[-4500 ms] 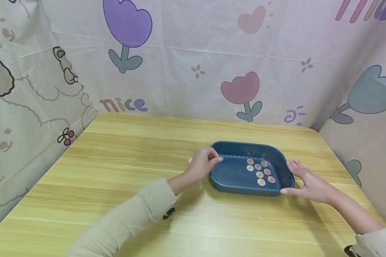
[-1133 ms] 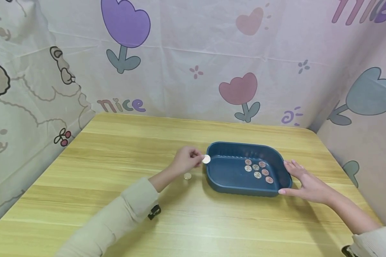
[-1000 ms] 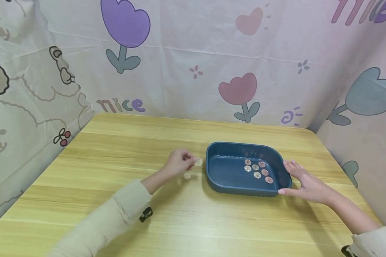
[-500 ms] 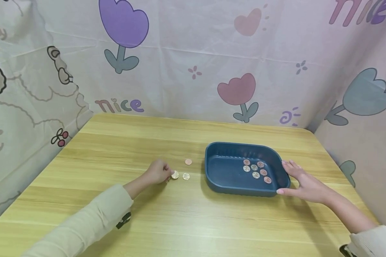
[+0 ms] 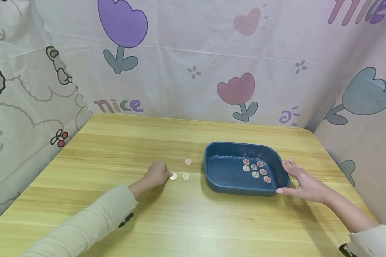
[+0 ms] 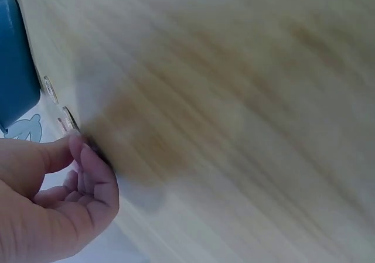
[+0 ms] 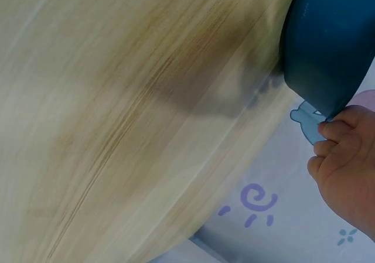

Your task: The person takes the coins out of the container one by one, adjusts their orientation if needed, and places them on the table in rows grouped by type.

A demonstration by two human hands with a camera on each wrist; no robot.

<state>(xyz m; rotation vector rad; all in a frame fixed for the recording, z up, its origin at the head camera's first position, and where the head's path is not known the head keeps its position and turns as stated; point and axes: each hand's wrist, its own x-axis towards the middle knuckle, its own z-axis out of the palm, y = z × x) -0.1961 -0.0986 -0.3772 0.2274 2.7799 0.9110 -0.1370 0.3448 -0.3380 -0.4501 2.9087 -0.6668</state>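
My left hand [image 5: 157, 174] pinches a pale gold coin [image 5: 173, 176] at the tabletop, thumb and fingertips on its left edge. A second gold coin [image 5: 186, 176] lies just right of it, and a copper coin [image 5: 188, 161] lies a little behind. In the left wrist view the left hand [image 6: 64, 198] has its fingers curled in toward the thumb. The blue tray [image 5: 241, 190] holds several copper and gold coins [image 5: 255, 175] in its right half. My right hand [image 5: 308, 184] rests at the tray's right end, fingers and thumb spread along the rim.
The light wooden table [image 5: 180, 221] runs up to a printed cloth [image 5: 180, 46] behind it, and more of this cloth hangs at both sides. Dark wrist straps show under both pale sleeves [image 5: 93, 221].
The left hand has moved left and toward me from beside the tray, leaving one gold coin in front of it on the table and a copper one behind. The right hand stays at the tray.
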